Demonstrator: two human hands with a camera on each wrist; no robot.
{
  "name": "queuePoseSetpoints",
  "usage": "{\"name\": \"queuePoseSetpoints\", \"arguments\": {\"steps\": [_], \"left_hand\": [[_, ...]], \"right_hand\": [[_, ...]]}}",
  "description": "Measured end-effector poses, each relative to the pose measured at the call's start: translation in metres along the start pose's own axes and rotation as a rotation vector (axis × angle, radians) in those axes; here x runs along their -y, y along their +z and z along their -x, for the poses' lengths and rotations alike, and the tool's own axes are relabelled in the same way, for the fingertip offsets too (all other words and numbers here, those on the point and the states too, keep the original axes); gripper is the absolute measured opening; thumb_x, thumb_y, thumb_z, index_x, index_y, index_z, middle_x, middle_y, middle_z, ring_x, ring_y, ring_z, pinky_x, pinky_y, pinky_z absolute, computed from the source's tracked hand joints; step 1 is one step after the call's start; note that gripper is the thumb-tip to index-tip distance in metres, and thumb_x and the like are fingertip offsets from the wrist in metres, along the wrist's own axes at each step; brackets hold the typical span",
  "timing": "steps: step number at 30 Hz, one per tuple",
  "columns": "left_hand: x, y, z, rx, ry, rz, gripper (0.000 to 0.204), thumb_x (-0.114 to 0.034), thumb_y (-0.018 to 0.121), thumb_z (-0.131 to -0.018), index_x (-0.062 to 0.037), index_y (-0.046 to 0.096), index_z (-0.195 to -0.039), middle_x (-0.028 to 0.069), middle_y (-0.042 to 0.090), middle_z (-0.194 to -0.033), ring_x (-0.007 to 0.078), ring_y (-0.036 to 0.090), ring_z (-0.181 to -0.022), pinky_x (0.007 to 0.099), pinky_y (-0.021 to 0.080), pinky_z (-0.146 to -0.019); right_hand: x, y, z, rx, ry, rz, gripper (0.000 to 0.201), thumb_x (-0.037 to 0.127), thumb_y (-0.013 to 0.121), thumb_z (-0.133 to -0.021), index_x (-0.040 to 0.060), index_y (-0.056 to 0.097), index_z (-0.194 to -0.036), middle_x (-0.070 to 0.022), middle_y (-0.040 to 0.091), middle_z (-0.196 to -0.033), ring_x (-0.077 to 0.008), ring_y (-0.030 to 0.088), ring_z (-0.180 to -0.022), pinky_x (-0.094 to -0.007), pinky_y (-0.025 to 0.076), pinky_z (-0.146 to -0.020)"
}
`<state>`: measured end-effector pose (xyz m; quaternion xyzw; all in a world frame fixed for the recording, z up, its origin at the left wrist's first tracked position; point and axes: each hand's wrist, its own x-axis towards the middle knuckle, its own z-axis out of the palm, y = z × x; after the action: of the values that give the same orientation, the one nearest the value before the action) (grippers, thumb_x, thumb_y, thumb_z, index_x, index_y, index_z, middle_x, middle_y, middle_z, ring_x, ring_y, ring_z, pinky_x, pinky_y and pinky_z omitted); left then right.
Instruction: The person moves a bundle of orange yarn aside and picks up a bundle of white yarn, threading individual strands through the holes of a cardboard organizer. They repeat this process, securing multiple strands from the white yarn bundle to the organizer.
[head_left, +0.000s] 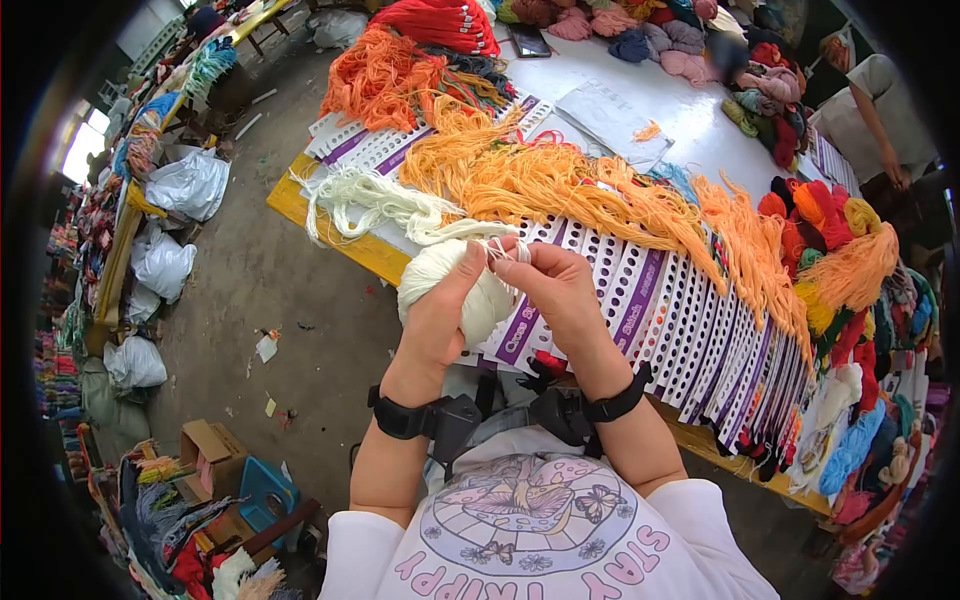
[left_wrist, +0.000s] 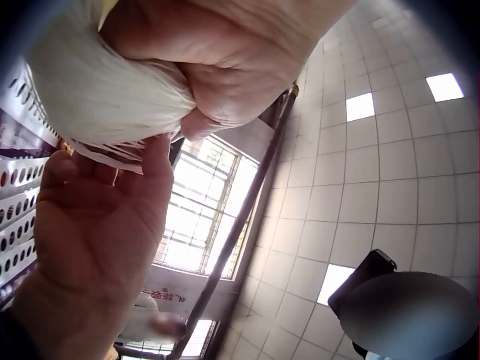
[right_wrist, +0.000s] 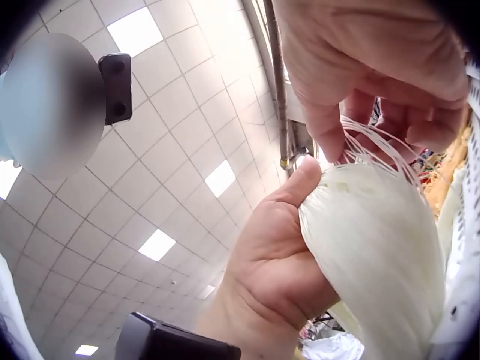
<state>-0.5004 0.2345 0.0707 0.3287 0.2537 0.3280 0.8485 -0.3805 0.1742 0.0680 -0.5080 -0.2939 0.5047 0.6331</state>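
A fat bundle of cream thread [head_left: 488, 305] sits in my left hand [head_left: 436, 318], whose fingers and thumb grip it from the side. At its top end, my right hand [head_left: 562, 290] pinches several loose strands [right_wrist: 379, 148] between thumb and fingers. In the right wrist view the left thumb presses close to where the strands gather. A loose cream skein [head_left: 385, 205] lies on the table just beyond both hands. Orange thread [head_left: 560, 190] is spread behind it, over white cards [head_left: 590, 260] with rows of holes.
The table's yellow edge [head_left: 385, 258] runs below the hands. Red thread [head_left: 440, 25] and a phone [head_left: 530, 40] lie farther back. Another person [head_left: 880, 110] stands at the right. White bags [head_left: 188, 185] line a rack on the left. More coloured skeins [head_left: 850, 440] hang at the right.
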Motion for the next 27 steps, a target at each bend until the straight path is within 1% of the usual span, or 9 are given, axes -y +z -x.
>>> {"name": "queuePoseSetpoints", "arguments": {"steps": [5,7,11,13,17,20,22,25,27], "left_hand": [[-0.005,0.002,0.003,-0.005,0.022,-0.020,0.032,-0.022,0.049,-0.089,0.0027,0.051,-0.109,0.0105,0.057,-0.101,0.0170,0.056,-0.091,0.0287,0.047,-0.077],[-0.001,-0.007,0.000,-0.002,0.018,-0.082,0.033,-0.024,0.048,-0.089,0.0025,0.051,-0.108,0.0102,0.058,-0.101,0.0165,0.056,-0.091,0.0284,0.047,-0.077],[-0.004,-0.007,0.000,0.056,-0.030,0.098,0.037,-0.029,0.046,-0.090,0.0023,0.051,-0.109,0.0099,0.057,-0.103,0.0165,0.056,-0.093,0.0285,0.046,-0.080],[-0.005,-0.002,0.001,0.013,0.003,0.100,0.039,-0.030,0.044,-0.091,0.0025,0.051,-0.111,0.0103,0.056,-0.105,0.0168,0.055,-0.095,0.0288,0.046,-0.081],[-0.006,0.000,0.004,0.120,-0.032,-0.029,0.044,-0.033,0.043,-0.091,0.0031,0.047,-0.116,0.0112,0.054,-0.111,0.0174,0.054,-0.098,0.0294,0.044,-0.084],[-0.005,0.001,0.005,0.131,-0.006,-0.143,0.051,-0.037,0.041,-0.090,0.0036,0.043,-0.120,0.0118,0.052,-0.114,0.0178,0.053,-0.101,0.0304,0.043,-0.086],[-0.005,0.000,0.005,0.140,-0.002,-0.162,0.050,-0.036,0.041,-0.091,0.0038,0.043,-0.120,0.0125,0.051,-0.116,0.0183,0.053,-0.101,0.0306,0.044,-0.085],[-0.008,0.001,0.005,0.109,0.025,-0.123,0.046,-0.033,0.043,-0.090,0.0028,0.045,-0.118,0.0120,0.052,-0.114,0.0185,0.054,-0.099,0.0311,0.046,-0.082],[-0.011,0.002,0.007,0.073,0.003,-0.051,0.038,-0.025,0.048,-0.089,0.0020,0.047,-0.115,0.0109,0.055,-0.109,0.0169,0.055,-0.096,0.0298,0.047,-0.079]], "right_hand": [[0.001,-0.004,0.000,-0.037,0.118,-0.181,0.019,0.022,0.055,-0.084,0.0044,0.061,-0.087,0.0015,0.060,-0.077,-0.0036,0.050,-0.067,-0.0175,0.038,-0.053],[-0.001,-0.008,-0.001,0.057,0.177,-0.371,0.021,0.026,0.052,-0.085,0.0061,0.059,-0.085,0.0031,0.057,-0.074,-0.0024,0.048,-0.066,-0.0165,0.035,-0.051],[-0.004,-0.018,-0.006,0.326,0.388,-0.810,0.017,0.025,0.055,-0.083,0.0076,0.056,-0.083,0.0049,0.052,-0.066,-0.0012,0.044,-0.057,-0.0154,0.030,-0.045],[0.003,-0.017,-0.003,0.279,0.356,-0.515,0.016,0.022,0.059,-0.081,0.0065,0.057,-0.082,0.0049,0.049,-0.062,-0.0017,0.040,-0.050,-0.0159,0.027,-0.042],[0.004,-0.003,0.001,0.094,0.164,-0.053,0.010,0.015,0.060,-0.081,0.0054,0.058,-0.083,0.0095,0.038,-0.053,0.0002,0.026,-0.041,-0.0174,0.017,-0.037],[0.004,-0.002,0.002,0.072,0.184,-0.076,0.008,0.013,0.063,-0.078,0.0060,0.059,-0.079,0.0102,0.037,-0.052,0.0011,0.026,-0.041,-0.0174,0.017,-0.037],[0.004,-0.003,0.002,0.063,0.207,-0.149,0.012,0.015,0.064,-0.077,0.0046,0.061,-0.081,0.0078,0.042,-0.053,0.0006,0.029,-0.042,-0.0167,0.020,-0.038],[0.006,-0.006,0.002,0.089,0.214,-0.279,0.013,0.016,0.063,-0.077,0.0043,0.061,-0.082,0.0073,0.042,-0.052,0.0000,0.029,-0.041,-0.0169,0.022,-0.039],[0.006,-0.008,0.002,0.101,0.217,-0.336,0.012,0.016,0.062,-0.079,0.0047,0.061,-0.082,0.0080,0.040,-0.052,-0.0003,0.028,-0.041,-0.0175,0.021,-0.039]]}}
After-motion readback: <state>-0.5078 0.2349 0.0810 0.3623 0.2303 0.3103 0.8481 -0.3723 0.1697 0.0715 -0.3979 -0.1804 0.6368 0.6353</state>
